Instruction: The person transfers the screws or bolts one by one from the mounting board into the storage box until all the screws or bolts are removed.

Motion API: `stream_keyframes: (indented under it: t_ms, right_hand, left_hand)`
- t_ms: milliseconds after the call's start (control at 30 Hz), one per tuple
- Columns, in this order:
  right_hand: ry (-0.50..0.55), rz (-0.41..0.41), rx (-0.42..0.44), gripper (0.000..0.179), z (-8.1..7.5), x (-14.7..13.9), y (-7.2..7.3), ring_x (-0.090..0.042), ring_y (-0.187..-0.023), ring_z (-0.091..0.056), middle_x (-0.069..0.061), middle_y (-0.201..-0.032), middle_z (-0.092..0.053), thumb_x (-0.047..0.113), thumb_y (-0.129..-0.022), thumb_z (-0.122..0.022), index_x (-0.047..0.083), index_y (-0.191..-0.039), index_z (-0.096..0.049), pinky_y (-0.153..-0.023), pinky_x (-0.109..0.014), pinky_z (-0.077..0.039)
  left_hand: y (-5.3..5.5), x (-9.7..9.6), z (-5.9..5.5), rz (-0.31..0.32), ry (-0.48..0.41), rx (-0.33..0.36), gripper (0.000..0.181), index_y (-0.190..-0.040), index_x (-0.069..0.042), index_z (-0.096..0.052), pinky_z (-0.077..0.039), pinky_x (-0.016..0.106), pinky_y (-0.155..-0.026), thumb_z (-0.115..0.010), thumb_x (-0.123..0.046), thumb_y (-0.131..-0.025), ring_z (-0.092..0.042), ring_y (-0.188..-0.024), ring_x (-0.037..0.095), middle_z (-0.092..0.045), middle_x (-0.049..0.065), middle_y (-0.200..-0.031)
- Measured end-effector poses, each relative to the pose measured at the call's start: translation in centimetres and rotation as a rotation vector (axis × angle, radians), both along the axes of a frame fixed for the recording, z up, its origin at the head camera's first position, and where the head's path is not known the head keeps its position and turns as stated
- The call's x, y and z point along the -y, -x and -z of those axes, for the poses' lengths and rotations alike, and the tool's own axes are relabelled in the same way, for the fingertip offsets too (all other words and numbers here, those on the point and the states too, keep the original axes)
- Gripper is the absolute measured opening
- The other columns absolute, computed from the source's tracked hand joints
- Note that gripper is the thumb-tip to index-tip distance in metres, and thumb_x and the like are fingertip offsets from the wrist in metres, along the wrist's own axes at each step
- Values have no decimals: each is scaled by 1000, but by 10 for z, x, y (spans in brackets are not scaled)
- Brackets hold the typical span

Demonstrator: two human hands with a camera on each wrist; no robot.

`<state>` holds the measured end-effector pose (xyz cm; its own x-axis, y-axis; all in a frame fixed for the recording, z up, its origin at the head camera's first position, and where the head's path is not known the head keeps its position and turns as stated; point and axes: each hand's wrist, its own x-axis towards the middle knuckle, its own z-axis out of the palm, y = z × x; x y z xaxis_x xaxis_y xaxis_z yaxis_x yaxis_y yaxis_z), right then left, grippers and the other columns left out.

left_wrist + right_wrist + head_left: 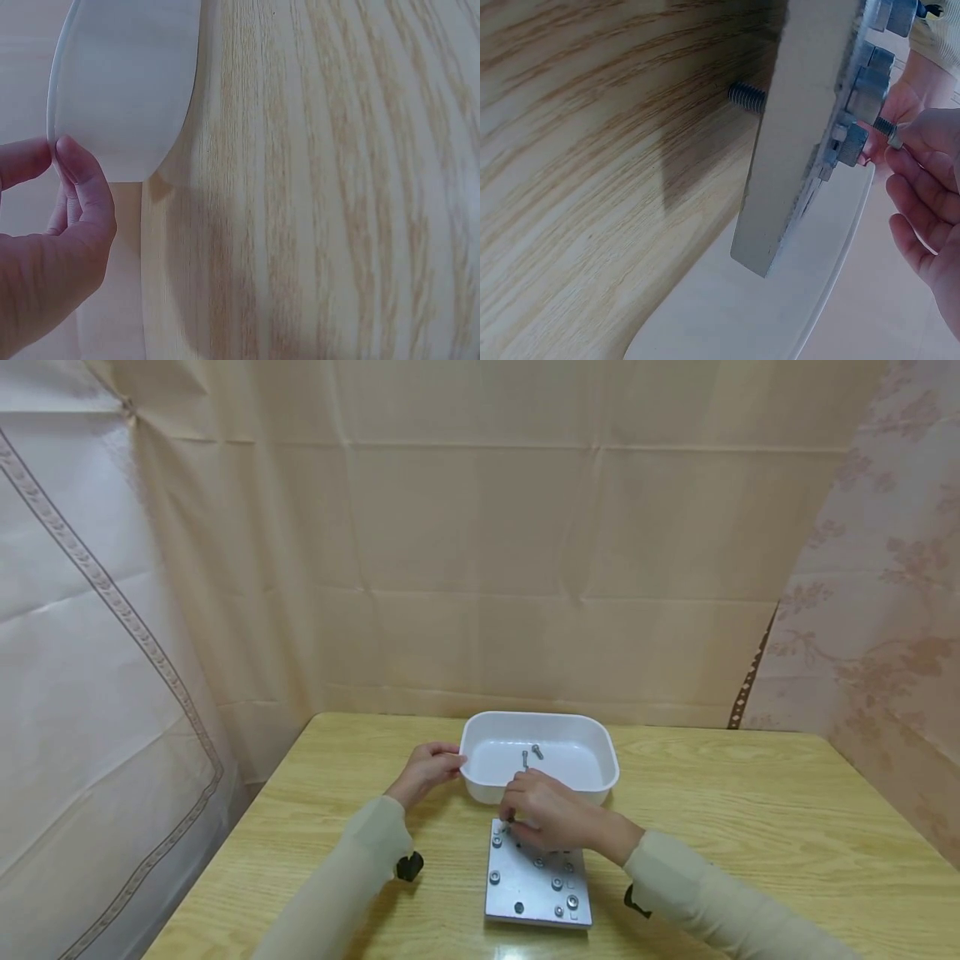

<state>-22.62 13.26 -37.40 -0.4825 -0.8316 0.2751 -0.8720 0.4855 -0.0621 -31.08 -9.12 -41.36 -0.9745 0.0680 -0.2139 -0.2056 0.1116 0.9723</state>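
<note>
My left hand [429, 771] pinches the left rim of a white plastic basin [480, 787], thumb outside in the left wrist view. Just in front of the basin, my right hand [551, 814] is over the far end of a silver metal plate [517, 889]. In the right wrist view its thumb and fingertips pinch a small socket-head screw [889, 131], threads pointing toward the plate's face. Several socket-head screws [852, 146] stand in the plate, and one threaded end [746, 97] sticks out underneath. Part of the plate's far end is hidden by my right hand.
Two loose screws [537, 752] lie inside the basin, and something small beside them is partly covered by my right hand. Everything stands on a wood-grain table [720, 827]. A beige cloth [525, 568] hangs behind the table, with patterned cloths at both sides.
</note>
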Motion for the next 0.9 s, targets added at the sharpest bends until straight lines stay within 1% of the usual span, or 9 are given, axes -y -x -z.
stream_keyframes:
  t_ms: [167,333,533,667,900]
  right_hand:
    - [-5,8,14,11,-3,-1,0,-6,-88,-59,7,-91,-69,18,-84,-71,16,-95,-70,-84,-23,-50]
    - [3,17,20,13,-5,-1,0,-6,-87,-59,6,-91,-69,17,-83,-72,15,-96,-71,-84,-23,-51]
    - [5,34,31,14,-8,-3,0,-5,-88,-60,6,-92,-69,17,-83,-73,15,-97,-71,-85,-25,-51]
    - [-2,41,15,13,-9,-3,0,-5,-88,-60,7,-91,-69,17,-83,-73,17,-96,-71,-86,-26,-52]
    - [24,44,-6,14,-11,-6,3,-5,-88,-59,8,-91,-68,15,-82,-74,18,-95,-70,-85,-25,-51]
  left_hand:
    - [-1,-1,-2,-5,-1,5,31,-115,8,-59,-55,20,-68,-66,-5,-88,-59,-72,10,-63,11,-96]
    - [-2,-1,-3,-8,-9,2,32,-115,9,-59,-55,20,-70,-65,-4,-87,-59,-72,10,-62,11,-96]
    - [-3,0,-2,5,-16,-11,33,-116,10,-57,-55,20,-69,-65,-4,-87,-59,-72,10,-62,11,-95]
    - [-2,2,0,17,-26,-17,34,-117,12,-56,-55,20,-69,-64,-3,-87,-59,-70,9,-62,9,-92]
    - [-2,1,0,12,-37,-18,32,-115,11,-57,-55,22,-71,-65,-2,-87,-59,-69,9,-62,9,-90]
